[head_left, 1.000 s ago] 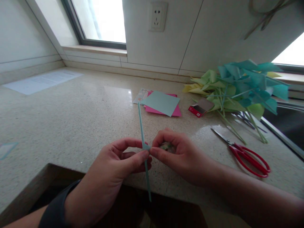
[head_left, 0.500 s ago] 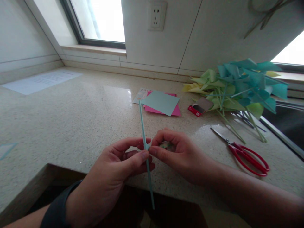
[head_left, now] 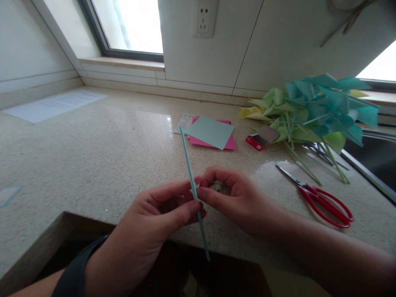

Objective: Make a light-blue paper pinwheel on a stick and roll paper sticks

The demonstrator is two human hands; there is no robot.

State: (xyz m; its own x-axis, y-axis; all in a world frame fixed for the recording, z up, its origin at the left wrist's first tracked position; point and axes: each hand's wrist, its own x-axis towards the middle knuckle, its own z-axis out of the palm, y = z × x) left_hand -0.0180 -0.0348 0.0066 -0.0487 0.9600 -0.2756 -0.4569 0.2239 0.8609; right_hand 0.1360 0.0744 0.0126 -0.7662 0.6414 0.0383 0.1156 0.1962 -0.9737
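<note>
Pale-blue paper stick (head_left: 192, 181) is pinched mid-length between the left hand (head_left: 154, 222) and right hand (head_left: 235, 198), fingertips meeting just above the counter edge (head_left: 93, 165); fixing seems underway, needing a steady, tight pinch next.

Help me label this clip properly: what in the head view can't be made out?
- What the right hand cups besides the thin blue stick: curled fingers hide it.
- Text on the white sheet far left: too small.
- The sink at right: cut off by the frame edge.
- The hanging item top right: cut off by the top edge.
- The small red box: label too small.
</note>
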